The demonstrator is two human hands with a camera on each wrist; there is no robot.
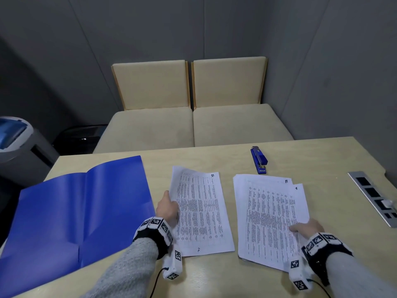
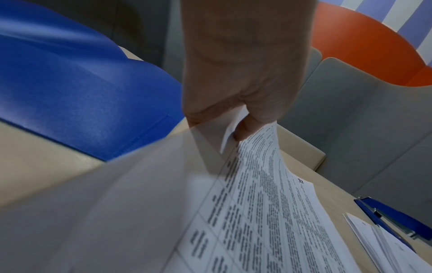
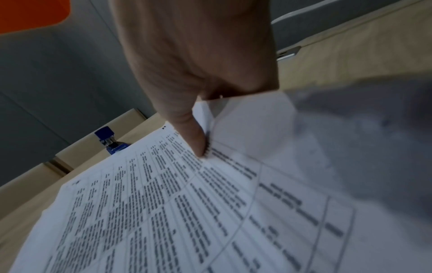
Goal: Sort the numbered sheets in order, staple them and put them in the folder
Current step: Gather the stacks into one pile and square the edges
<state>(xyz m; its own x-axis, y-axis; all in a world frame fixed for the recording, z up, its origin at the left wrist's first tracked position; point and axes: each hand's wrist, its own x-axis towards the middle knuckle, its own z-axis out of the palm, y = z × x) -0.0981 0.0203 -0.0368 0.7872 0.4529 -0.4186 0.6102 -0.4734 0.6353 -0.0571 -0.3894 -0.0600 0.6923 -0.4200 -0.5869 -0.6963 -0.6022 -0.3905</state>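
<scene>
The table (image 1: 214,276) is pale wood with a faint grain and a matt finish. On it the folder (image 1: 81,211) looks like smooth blue plastic with a soft sheen and a few creases. Right of the folder, the sheets (image 1: 202,211) are thin white matt paper with fine black print. Beyond the sheets, the stapler (image 1: 259,160) is glossy blue with bare metal at its mouth. Behind the table, the seat cushions (image 1: 193,125) are matt beige cloth. Near the table's right edge, a brushed metal strip (image 1: 352,176) is set in.
</scene>
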